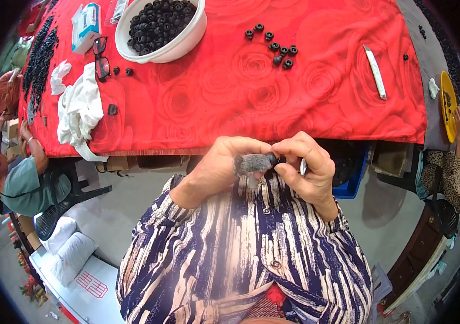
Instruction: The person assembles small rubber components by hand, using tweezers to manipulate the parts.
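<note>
Small black part [272, 159]: pinched between left hand [211, 168] and right hand [313, 171], by the red tablecloth's [187, 108] near edge.
Tablecloth: occupied by a filled white bowl [180, 48], glasses [102, 69], crumpled white cloth [81, 102], scattered black pieces [288, 63].

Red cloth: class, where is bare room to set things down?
Free: between bowl and loose black parts; from those to the white stick, and down toward the right hand. Crowded: left, with white fabric, glasses and box.

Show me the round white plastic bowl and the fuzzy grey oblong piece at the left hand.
Round white plastic bowl [183, 47]: head view, wall, lower right.
Fuzzy grey oblong piece [251, 163]: head view, middle of fuzzy surface.
</note>
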### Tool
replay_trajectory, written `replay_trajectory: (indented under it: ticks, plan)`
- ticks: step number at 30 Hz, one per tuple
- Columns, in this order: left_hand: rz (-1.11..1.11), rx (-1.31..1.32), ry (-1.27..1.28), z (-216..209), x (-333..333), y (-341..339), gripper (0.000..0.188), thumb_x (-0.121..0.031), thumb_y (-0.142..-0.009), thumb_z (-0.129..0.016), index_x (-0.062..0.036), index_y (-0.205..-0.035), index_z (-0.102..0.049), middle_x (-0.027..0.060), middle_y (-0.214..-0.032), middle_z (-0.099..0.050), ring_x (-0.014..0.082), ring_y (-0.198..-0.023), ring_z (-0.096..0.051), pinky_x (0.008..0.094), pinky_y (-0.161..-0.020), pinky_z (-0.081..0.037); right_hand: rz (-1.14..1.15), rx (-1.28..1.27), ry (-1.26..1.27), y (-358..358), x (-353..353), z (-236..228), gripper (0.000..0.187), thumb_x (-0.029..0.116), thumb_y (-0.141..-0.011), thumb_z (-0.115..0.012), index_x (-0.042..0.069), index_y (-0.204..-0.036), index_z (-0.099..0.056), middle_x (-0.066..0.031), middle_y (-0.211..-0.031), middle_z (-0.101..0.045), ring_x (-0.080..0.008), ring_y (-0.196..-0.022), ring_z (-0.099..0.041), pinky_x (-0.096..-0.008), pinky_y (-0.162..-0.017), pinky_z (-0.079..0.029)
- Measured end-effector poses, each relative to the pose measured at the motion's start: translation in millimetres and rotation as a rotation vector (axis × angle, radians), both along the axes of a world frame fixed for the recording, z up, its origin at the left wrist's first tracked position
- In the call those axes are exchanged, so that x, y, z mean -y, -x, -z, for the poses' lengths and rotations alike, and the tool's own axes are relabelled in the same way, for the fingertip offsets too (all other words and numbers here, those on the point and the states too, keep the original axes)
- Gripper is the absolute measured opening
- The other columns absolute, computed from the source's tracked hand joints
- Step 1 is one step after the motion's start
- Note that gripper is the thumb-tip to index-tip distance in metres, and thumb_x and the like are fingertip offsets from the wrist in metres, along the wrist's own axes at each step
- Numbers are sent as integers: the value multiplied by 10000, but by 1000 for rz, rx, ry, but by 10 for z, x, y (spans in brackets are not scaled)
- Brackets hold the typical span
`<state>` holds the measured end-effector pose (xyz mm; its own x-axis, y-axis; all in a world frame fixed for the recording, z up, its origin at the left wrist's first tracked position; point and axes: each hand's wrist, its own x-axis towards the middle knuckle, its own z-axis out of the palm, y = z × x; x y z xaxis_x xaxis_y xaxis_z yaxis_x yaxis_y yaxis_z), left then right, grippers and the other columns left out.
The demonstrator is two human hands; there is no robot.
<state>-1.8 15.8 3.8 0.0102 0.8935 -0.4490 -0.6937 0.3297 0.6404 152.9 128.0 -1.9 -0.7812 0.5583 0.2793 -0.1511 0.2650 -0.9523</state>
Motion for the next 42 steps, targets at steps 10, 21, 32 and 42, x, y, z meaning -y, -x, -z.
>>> replay_trajectory:
  ticks: [10,21,32,42]
  plan:
    - [71,322,56,103,122,-79,163,-73,-838,-615,-7,-986,-635,28,-791,-622,80,-668,-581,207,-580,-458,-7,-117,-162,-14,90,72,327,-16,-608,-753,-12,-922,-662,-91,-695,-576,-186,-557,-559,-273,-494,-435]
    - [137,461,-30,166,153,-83,172,-47,-848,-584,-20,-1011,-633,58,-803,-629,99,-672,-581,208,-599,-469,12,-226,-349,-23,154,77,352,-8,-548,-781,-36,-872,-646,-60,-677,-548,-163,-497,-495,-281,-436,-357]
    - [67,420,31,170,194,-103,180,-73,-868,-571,11,-1021,-614,56,-870,-625,98,-717,-580,211,-630,-476,52,-57,-600,-146,207,34,320,17,-550,-759,-21,-836,-623,-34,-652,-520,-147,-494,-468,-273,-440,-342]
    - [90,186,50,124,191,-65,252,-159,-816,-656,4,-1008,-635,55,-858,-612,99,-724,-545,217,-626,-423,-68,186,150,-255,171,-25,239,91,-771,-620,-28,-959,-531,-123,-779,-530,-209,-642,-521,-284,-571,-413]
